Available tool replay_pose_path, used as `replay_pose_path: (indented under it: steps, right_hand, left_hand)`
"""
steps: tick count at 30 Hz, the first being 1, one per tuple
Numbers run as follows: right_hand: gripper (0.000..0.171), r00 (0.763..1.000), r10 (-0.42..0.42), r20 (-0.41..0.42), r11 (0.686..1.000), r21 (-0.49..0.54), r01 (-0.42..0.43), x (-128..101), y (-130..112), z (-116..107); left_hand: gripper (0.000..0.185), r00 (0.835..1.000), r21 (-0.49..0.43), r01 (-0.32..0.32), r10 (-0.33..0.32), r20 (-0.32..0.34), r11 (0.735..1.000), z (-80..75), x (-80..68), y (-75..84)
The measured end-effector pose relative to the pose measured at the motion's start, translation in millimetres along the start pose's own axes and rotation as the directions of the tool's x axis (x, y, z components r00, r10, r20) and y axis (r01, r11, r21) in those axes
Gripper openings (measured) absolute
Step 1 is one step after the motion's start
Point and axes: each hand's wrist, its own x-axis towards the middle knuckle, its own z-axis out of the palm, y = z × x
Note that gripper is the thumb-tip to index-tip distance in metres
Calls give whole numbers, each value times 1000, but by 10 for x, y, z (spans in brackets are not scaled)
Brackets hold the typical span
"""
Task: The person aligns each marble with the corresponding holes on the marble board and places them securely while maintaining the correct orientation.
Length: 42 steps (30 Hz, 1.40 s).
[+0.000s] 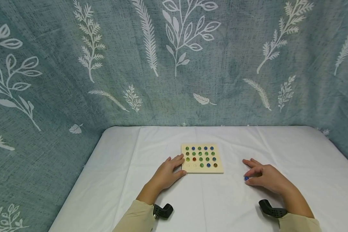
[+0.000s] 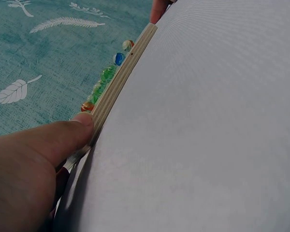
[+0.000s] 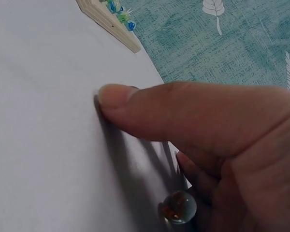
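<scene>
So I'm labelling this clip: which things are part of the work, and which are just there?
In use:
wooden board, marbles in its holes
left hand, holding the board's corner
right hand, at a loose marble

Just there:
white tablecloth
leaf-print curtain

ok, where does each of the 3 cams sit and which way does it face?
Head: above, looking forward and down at the wooden board on the white table; both hands and sleeves show.
Left wrist: low on the table, looking along the board's edge; left hand thumb shows.
Right wrist: low, facing the board's corner; right hand over a marble.
Shared: board and marbles.
</scene>
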Motion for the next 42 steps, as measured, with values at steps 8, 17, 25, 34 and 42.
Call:
replay_pose_path:
  steps: [8, 17, 25, 34, 42]
  right_hand:
    - [35, 999, 29, -38, 997, 67, -26, 24, -68, -8]
    - [32, 991, 16, -133, 998, 61, -8, 201, -470, 175]
    - [23, 981, 14, -192, 994, 112, 7, 422, -752, 477]
    - [20, 978, -1, -210, 989, 142, 32, 617, -970, 809]
    - [17, 978, -58, -200, 996, 53, 70, 712, -1091, 999]
  left_hand:
    - [61, 1000, 0, -6, 6, -6, 1000, 0, 1, 0]
    - [60, 1000, 1, -16, 16, -15, 1000, -15, -8, -20]
    - [60, 1000, -3, -17, 17, -3, 1000, -26, -14, -1]
    - [60, 1000, -1, -17, 17, 1, 1000, -26, -7, 0]
    - [59, 1000, 12, -24, 24, 3, 1000, -35, -2, -2]
